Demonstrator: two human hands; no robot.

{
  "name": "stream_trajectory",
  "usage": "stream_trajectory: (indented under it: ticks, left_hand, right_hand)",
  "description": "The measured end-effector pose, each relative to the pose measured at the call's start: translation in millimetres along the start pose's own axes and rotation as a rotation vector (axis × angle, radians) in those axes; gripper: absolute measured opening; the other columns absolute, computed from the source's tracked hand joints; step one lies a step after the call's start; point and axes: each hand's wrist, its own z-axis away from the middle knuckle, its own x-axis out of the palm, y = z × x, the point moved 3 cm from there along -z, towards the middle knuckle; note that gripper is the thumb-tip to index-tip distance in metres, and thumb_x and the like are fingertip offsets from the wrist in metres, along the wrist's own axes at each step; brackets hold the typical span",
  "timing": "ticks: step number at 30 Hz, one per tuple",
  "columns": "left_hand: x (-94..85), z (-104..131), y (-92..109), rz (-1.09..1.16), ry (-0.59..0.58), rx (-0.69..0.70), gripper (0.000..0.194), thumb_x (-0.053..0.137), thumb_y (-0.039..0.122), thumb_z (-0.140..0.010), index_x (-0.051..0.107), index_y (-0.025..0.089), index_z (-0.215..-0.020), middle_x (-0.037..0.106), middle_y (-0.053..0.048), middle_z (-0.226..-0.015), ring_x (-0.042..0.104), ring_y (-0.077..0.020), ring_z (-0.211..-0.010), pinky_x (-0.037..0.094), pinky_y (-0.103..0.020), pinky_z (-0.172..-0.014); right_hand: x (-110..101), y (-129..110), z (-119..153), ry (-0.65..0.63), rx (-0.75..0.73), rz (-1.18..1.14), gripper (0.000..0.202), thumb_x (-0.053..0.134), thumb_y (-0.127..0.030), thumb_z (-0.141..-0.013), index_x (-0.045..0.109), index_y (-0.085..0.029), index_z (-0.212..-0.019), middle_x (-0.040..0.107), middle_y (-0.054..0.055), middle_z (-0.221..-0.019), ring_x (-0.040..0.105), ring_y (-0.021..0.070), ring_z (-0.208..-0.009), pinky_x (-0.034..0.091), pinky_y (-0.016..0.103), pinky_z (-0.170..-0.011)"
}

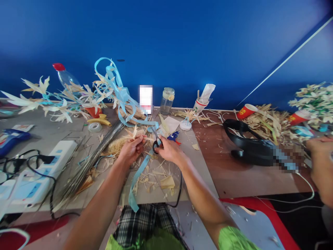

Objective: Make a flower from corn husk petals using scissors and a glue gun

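Pinched between the fingers of my left hand [133,149] is a small pale husk flower [134,132], its petals pointing up. Close by on the right, my right hand [169,148] has its fingers in the black handles of a pair of scissors [155,146], whose blades point up and to the left. A light blue ribbon [142,168] hangs down between my forearms over the table's front edge. Husk scraps [168,182] lie below my hands, and a bundle of thin metal wires [90,166] lies to the left of my left hand.
At the left are a white power strip [56,163], a tape roll [94,127] and husk flowers [56,104]. Behind stand a clear jar [167,100] and a cup [201,105]. At the right are a black strapped object [244,149], red cups [246,111] and another person's hand [321,152].
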Motion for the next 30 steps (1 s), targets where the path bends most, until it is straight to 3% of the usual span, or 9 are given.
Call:
stream_trajectory:
  ticks: [3, 8, 13, 19, 25, 30]
  left_hand:
    - [1.2, 0.1, -0.5, -0.01, 0.004, 0.013, 0.027, 0.075, 0.024, -0.065, 0.066, 0.007, -0.084, 0.051, 0.003, -0.059, 0.029, 0.001, -0.04, 0.025, -0.012, -0.036]
    - [1.0, -0.5, -2.4, -0.071, 0.006, 0.02, 0.028, 0.076, 0.027, -0.064, 0.066, 0.009, -0.082, 0.043, 0.005, -0.054, 0.027, -0.0005, -0.04, 0.023, -0.014, -0.037]
    - [5.3, 1.7, -4.5, -0.124, -0.021, 0.091, 0.027, 0.074, 0.03, -0.066, 0.065, 0.009, -0.081, 0.039, 0.006, -0.052, 0.027, -0.0009, -0.041, 0.021, -0.015, -0.039]
    - [12.8, 7.0, -4.9, -0.118, 0.018, 0.142, 0.029, 0.075, 0.033, -0.066, 0.065, 0.01, -0.08, 0.047, 0.003, -0.059, 0.031, -0.0012, -0.043, 0.023, -0.017, -0.041]
    - [11.7, 6.4, -5.9, -0.106, 0.018, 0.133, 0.03, 0.075, 0.034, -0.063, 0.064, 0.011, -0.079, 0.047, 0.004, -0.057, 0.029, -0.0015, -0.042, 0.023, -0.019, -0.041]
    - [12.4, 7.9, -6.2, -0.097, -0.016, 0.14, 0.029, 0.074, 0.033, -0.066, 0.064, 0.011, -0.082, 0.046, 0.004, -0.057, 0.028, -0.002, -0.043, 0.022, -0.019, -0.042]
  right_hand:
    - [3.4, -5.8, 1.6, 0.01, -0.004, 0.063, 0.052, 0.048, -0.045, -0.085, 0.044, -0.015, -0.128, 0.069, 0.014, -0.099, 0.064, 0.0244, -0.094, 0.041, 0.028, -0.074]
    - [7.8, -17.8, 4.5, 0.047, -0.052, 0.116, 0.036, 0.038, -0.041, -0.091, 0.063, -0.018, -0.103, 0.069, 0.014, -0.099, 0.064, 0.0243, -0.094, 0.042, 0.03, -0.076]
    - [5.1, -18.7, 8.2, -0.056, -0.138, 0.097, 0.031, 0.043, -0.036, -0.09, 0.064, -0.018, -0.103, 0.07, 0.012, -0.097, 0.065, 0.0225, -0.092, 0.042, 0.027, -0.073]
    - [-13.0, -15.2, 11.2, 0.115, -0.126, 0.037, 0.028, 0.043, -0.033, -0.091, 0.064, -0.018, -0.103, 0.068, 0.011, -0.107, 0.062, 0.0195, -0.1, 0.039, 0.024, -0.079]
    - [-9.1, -12.1, 10.3, -0.018, -0.116, 0.045, 0.032, 0.045, -0.039, -0.09, 0.062, -0.019, -0.108, 0.07, 0.012, -0.101, 0.064, 0.0219, -0.096, 0.041, 0.025, -0.076]
    - [-2.1, -21.4, 14.6, -0.015, -0.123, 0.098, 0.031, 0.044, -0.035, -0.089, 0.062, -0.015, -0.105, 0.067, 0.015, -0.102, 0.065, 0.0234, -0.095, 0.043, 0.027, -0.077]
